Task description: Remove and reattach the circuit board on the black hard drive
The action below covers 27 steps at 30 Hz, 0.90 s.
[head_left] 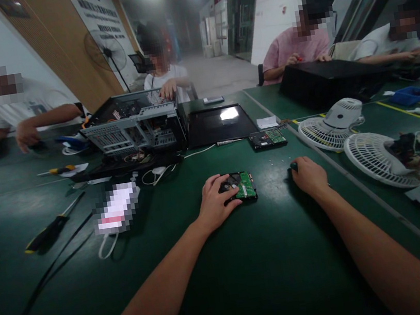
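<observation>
A hard drive [246, 186] lies on the green table with its green circuit board facing up. My left hand [218, 200] grips it from the left, thumb along the near edge and fingers over the top, covering its left part. To the right, my right hand [309, 177] rests at the table in a fist. The dark green handle end of a screwdriver [293, 166] pokes out of that fist; most of the tool is hidden. Several tiny screws [283, 161] lie between the hands. Behind them sits a second hard drive [268, 139], board up.
An opened computer case [137, 136] and a black panel [221, 124] stand beyond. At left are a phone [117, 207] and a yellow-black screwdriver [53, 226]; at right, white fan parts [382, 159]. Several people sit around the table, one behind a black case [332, 80].
</observation>
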Each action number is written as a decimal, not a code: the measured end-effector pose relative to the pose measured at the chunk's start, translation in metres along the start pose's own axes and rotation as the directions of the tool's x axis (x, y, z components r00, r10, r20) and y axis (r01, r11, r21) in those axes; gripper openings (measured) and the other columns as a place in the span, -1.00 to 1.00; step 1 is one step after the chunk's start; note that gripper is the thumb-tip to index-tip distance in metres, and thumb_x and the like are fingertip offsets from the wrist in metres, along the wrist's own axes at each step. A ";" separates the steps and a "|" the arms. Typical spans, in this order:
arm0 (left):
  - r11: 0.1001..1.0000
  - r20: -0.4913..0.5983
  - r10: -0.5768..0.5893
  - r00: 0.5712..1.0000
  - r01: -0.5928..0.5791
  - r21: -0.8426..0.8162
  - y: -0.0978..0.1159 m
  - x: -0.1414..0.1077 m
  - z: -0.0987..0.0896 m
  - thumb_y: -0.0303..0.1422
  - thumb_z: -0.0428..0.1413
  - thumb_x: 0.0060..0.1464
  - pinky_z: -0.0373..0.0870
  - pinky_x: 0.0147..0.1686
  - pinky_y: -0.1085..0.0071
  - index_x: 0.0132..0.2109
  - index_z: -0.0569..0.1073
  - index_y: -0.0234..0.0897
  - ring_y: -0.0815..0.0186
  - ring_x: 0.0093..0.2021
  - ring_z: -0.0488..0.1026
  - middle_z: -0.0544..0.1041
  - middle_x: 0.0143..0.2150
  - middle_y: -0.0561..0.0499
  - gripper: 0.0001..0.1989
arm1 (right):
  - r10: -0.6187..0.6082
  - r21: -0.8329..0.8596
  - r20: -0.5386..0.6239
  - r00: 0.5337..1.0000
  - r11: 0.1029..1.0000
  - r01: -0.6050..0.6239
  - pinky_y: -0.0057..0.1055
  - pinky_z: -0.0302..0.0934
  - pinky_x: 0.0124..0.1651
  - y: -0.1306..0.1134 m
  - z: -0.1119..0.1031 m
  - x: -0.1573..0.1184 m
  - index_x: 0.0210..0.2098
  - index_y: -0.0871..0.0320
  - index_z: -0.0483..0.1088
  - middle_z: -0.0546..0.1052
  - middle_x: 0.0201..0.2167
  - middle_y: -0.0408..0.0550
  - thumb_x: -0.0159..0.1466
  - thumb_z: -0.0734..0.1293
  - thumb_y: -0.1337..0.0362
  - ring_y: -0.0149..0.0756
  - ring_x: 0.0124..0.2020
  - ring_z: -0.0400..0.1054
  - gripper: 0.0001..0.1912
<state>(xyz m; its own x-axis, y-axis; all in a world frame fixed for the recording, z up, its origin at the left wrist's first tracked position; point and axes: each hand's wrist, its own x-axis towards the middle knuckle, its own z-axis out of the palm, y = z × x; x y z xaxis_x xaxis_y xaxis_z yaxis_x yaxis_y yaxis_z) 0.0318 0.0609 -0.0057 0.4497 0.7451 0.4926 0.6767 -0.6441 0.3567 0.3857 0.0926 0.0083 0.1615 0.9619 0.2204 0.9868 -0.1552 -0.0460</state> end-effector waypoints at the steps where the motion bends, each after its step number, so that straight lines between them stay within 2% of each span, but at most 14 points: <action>1: 1.000 0.005 0.002 1.000 -0.002 -0.002 0.000 0.000 -0.001 -0.16 0.32 0.13 0.27 0.25 -0.18 0.04 0.63 0.00 -0.06 0.35 0.13 0.34 0.34 -0.04 -0.68 | -0.010 0.013 -0.009 1.000 1.000 0.010 -0.22 0.28 -0.20 -0.002 -0.001 -0.001 -0.03 0.16 0.49 0.56 -0.03 0.18 0.34 0.26 0.26 -0.05 -0.17 0.51 -0.73; 8: 0.998 0.038 0.024 0.999 -0.022 -0.052 0.000 0.001 -0.004 -0.19 0.33 0.12 0.30 0.23 -0.17 0.05 0.63 0.03 -0.05 0.34 0.15 0.36 0.32 -0.02 -0.68 | -0.187 0.157 -0.027 0.982 0.969 0.189 -0.22 0.31 -0.08 -0.030 -0.005 -0.015 -0.05 0.10 0.48 0.60 -0.06 0.10 0.30 0.31 0.29 -0.05 -0.12 0.51 -0.77; 14: 0.997 0.024 0.038 0.999 -0.036 -0.067 -0.001 0.000 -0.003 -0.18 0.32 0.13 0.30 0.26 -0.12 0.05 0.63 0.00 -0.03 0.32 0.16 0.39 0.29 -0.04 -0.68 | -0.293 0.396 -0.136 0.946 0.860 0.323 -0.22 0.30 0.03 -0.060 -0.010 -0.019 -0.10 0.07 0.50 0.62 -0.11 0.01 0.29 0.33 0.30 -0.10 -0.09 0.51 -0.80; 20: 0.997 0.026 0.030 0.999 -0.029 -0.066 0.000 0.001 -0.005 -0.16 0.31 0.14 0.28 0.26 -0.12 0.04 0.64 -0.01 -0.04 0.32 0.16 0.39 0.29 -0.04 -0.68 | -0.387 0.507 -0.104 0.916 0.772 0.383 -0.26 0.30 -0.03 -0.095 -0.015 -0.011 -0.18 0.02 0.52 0.64 -0.19 -0.09 0.28 0.38 0.29 -0.14 -0.15 0.52 -0.88; 27: 0.997 0.022 0.024 0.999 -0.022 -0.075 -0.001 0.001 -0.002 -0.17 0.34 0.11 0.28 0.25 -0.12 0.03 0.64 0.00 -0.04 0.32 0.18 0.40 0.29 -0.03 -0.68 | -0.346 0.523 -0.106 0.932 0.778 0.348 -0.24 0.31 -0.04 -0.114 -0.008 0.000 -0.21 -0.01 0.54 0.64 -0.22 -0.10 0.26 0.40 0.31 -0.13 -0.15 0.53 -0.88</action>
<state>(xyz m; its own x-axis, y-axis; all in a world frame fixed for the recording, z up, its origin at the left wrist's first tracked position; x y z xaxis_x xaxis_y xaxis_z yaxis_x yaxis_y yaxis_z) 0.0298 0.0619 -0.0040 0.4784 0.7331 0.4835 0.6210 -0.6717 0.4039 0.2735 0.1083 0.0216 -0.1895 0.9265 0.3251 0.8189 0.3318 -0.4683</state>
